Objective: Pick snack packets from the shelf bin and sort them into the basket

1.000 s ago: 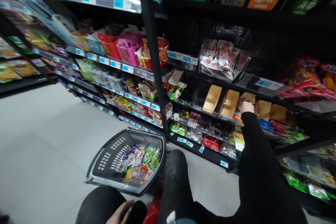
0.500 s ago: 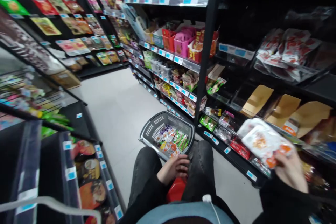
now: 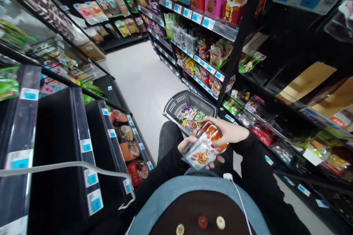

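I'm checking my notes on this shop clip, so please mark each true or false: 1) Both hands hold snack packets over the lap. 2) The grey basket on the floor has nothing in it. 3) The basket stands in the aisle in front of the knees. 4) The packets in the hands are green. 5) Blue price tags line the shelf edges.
1) True: the left hand and right hand hold the snack packets together.
2) False: the grey basket holds many small colourful packets.
3) True: it stands on the pale floor just beyond the knees.
4) False: they are white with orange-red print.
5) True: blue price tags line the edges.
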A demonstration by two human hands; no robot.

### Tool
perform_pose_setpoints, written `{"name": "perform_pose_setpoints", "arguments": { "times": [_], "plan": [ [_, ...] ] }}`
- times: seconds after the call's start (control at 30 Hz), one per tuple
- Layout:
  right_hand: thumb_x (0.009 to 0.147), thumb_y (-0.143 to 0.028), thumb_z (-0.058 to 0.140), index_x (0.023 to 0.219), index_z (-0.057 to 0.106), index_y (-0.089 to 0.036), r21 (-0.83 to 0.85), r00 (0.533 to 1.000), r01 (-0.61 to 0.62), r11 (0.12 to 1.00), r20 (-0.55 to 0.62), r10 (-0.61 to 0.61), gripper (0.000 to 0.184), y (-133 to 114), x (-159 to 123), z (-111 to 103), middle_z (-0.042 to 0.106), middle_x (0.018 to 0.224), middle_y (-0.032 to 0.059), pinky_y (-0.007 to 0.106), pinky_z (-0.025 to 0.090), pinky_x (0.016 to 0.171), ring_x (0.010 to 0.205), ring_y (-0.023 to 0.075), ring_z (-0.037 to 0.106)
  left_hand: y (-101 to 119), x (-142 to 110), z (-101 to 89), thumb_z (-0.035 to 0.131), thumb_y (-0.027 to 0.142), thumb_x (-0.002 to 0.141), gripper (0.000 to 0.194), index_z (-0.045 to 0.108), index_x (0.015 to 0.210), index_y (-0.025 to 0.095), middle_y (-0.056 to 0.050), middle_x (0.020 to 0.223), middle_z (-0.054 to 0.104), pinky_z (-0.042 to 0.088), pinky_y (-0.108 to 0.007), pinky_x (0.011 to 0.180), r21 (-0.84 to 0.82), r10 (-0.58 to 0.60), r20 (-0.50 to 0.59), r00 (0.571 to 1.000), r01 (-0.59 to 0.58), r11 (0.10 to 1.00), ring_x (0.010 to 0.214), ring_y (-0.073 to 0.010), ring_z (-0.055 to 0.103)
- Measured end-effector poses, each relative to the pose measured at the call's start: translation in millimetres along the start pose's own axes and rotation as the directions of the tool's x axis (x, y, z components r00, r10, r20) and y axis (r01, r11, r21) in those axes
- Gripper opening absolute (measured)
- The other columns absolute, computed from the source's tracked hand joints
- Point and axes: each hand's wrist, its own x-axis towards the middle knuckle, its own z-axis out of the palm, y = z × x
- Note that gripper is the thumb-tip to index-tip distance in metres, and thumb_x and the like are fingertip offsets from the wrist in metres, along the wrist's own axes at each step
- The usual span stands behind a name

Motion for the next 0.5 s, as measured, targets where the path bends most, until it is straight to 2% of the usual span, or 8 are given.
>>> {"name": "perform_pose_setpoints", "arguments": {
  "times": [0.07,0.13,0.17,0.23,0.33,0.4,0.5],
  "plan": [
    [0.065,-0.019,0.077,0.126,0.047,-0.018,-0.032,0.995,0.024,0.999,-0.100,-0.027,0.068,2.9,7.1,5.2,0.056,0.115,0.0041,0.030,0.045,0.093,0.104,0.0217,0.056,2.8,-5.8,4.6,0.043,0.046,0.062,0.074,0.047,0.122,0.004,-0.021,0.107,0.062,0.040,-0.038,0.074,-0.119,0.021,0.031,0.999,-0.017,0.993,0.077,-0.0236,0.061],
    [0.068,-0.021,0.078,0.120,0.050,-0.018,-0.058,0.965,0.033,0.998,-0.257,-0.047,0.059,8.5,12.3,14.4,0.055,0.115,0.0049,0.032,0.045,0.093,0.105,0.0222,0.055,5.5,-8.7,8.4,0.045,0.041,0.059,0.069,0.047,0.119,0.007,-0.019,0.105,0.063,0.040,-0.035,0.072,-0.189,0.120,-0.026,0.992,-0.123,0.974,0.075,-0.0215,0.060],
    [0.070,-0.023,0.077,0.117,0.051,-0.019,-0.065,0.936,0.031,0.997,-0.347,-0.051,0.054,10.7,14.4,20.6,0.055,0.114,0.0051,0.033,0.046,0.092,0.104,0.0223,0.056,6.4,-9.3,9.8,0.045,0.040,0.059,0.066,0.048,0.117,0.008,-0.018,0.104,0.064,0.041,-0.035,0.073,-0.217,0.168,-0.057,0.984,-0.176,0.960,0.076,-0.0216,0.060],
    [0.074,-0.024,0.075,0.113,0.053,-0.019,-0.081,0.850,0.012,0.997,-0.524,-0.052,0.044,11.7,17.9,35.9,0.054,0.111,0.0052,0.034,0.047,0.090,0.101,0.0222,0.056,6.9,-8.9,11.3,0.045,0.041,0.061,0.060,0.050,0.112,0.011,-0.016,0.101,0.065,0.042,-0.037,0.074,-0.263,0.271,-0.097,0.958,-0.288,0.921,0.077,-0.0222,0.059],
    [0.079,-0.024,0.069,0.108,0.054,-0.021,-0.157,0.685,-0.035,0.987,-0.723,-0.091,0.033,3.4,20.6,61.1,0.052,0.112,0.0060,0.036,0.046,0.093,0.104,0.0229,0.053,4.3,-6.7,10.6,0.043,0.042,0.063,0.053,0.052,0.107,0.012,-0.012,0.089,0.066,0.043,-0.041,0.077,-0.302,0.379,-0.115,0.918,-0.396,0.867,0.076,-0.0231,0.059],
    [0.082,-0.024,0.065,0.106,0.055,-0.021,-0.225,0.604,-0.068,0.972,-0.785,-0.139,0.026,-4.9,20.4,74.4,0.051,0.112,0.0068,0.038,0.044,0.096,0.106,0.0239,0.051,1.8,-5.4,9.7,0.041,0.042,0.064,0.054,0.052,0.107,0.011,-0.011,0.086,0.065,0.042,-0.046,0.081,-0.278,0.401,-0.123,0.908,-0.419,0.864,0.080,-0.0249,0.059],
    [0.084,-0.027,0.063,0.103,0.057,-0.022,-0.316,0.536,-0.122,0.941,-0.819,-0.205,0.020,-14.0,17.4,84.3,0.051,0.107,0.0075,0.042,0.043,0.096,0.105,0.0261,0.050,-0.2,-5.2,12.2,0.042,0.045,0.062,0.062,0.052,0.109,0.006,-0.017,0.095,0.064,0.041,-0.050,0.085,-0.185,0.435,-0.133,0.891,-0.453,0.872,0.092,-0.0308,0.059]
  ]
}}
